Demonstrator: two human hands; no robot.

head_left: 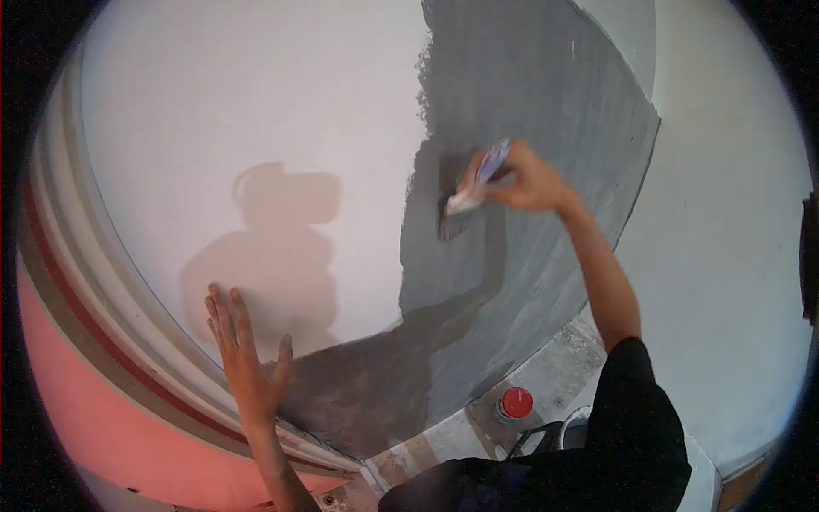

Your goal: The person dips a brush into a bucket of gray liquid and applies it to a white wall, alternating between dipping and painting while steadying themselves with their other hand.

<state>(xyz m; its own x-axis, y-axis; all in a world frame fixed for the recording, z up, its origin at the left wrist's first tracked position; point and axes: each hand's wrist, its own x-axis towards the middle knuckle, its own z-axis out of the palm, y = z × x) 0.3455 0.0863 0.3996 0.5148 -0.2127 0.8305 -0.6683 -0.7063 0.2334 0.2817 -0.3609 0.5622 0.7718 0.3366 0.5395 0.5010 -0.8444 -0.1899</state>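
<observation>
My right hand [531,177] is closed around the handle of a paintbrush [465,200]. The dark bristles press on the grey painted part [529,102] of the wall, a little right of its ragged edge with the white part [256,94]. Lower left, my left hand [247,350] lies flat with fingers spread, its fingertips over the white surface and its lower palm by the grey band along the bottom. Nothing is in it. A shadow of my head and body falls across the white and grey areas.
A jar with a red lid [516,402] stands on the stained floor [559,358], beside a bucket [576,427] partly hidden by my dark sleeve. Curved moulding [111,247] and a pink surface [94,384] border the left. A pale wall [725,256] stands at right.
</observation>
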